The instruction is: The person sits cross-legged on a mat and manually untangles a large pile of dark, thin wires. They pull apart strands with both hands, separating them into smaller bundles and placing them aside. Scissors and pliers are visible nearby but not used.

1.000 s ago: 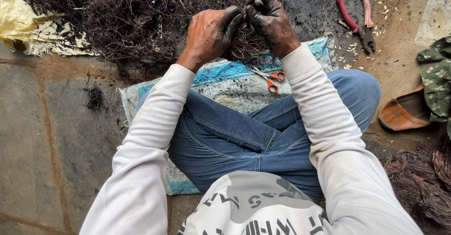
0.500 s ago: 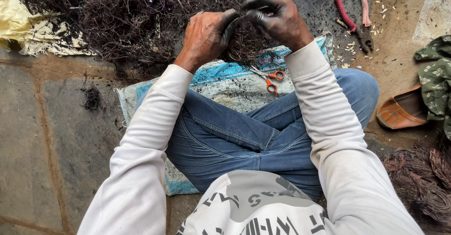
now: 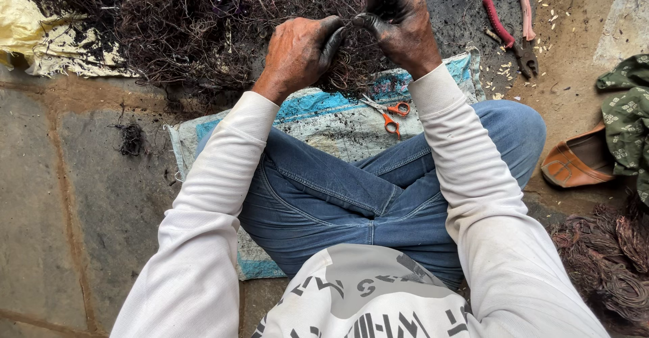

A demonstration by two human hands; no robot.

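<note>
I sit cross-legged on a blue and white woven sack (image 3: 318, 118) laid on the stone floor. A large tangled heap of thin dark wire (image 3: 182, 27) lies in front of me. My left hand (image 3: 297, 51) and my right hand (image 3: 399, 20), both blackened with soot, are raised over the heap's near edge. Each pinches a strand of the dark wire (image 3: 351, 21) stretched between their fingertips. Small orange-handled scissors (image 3: 389, 111) lie on the sack just below my right wrist.
Red-handled pliers (image 3: 510, 27) lie on the blackened ground at the upper right. A brown shoe (image 3: 574, 162) and green patterned cloth (image 3: 625, 115) sit at the right edge. Coiled brownish wire (image 3: 608, 263) lies at the lower right. A yellow sheet (image 3: 30, 30) lies at the upper left.
Both hands have stayed together over the heap. My right hand has shifted slightly up and to the right, drawing the pinched strand between the fingertips.
</note>
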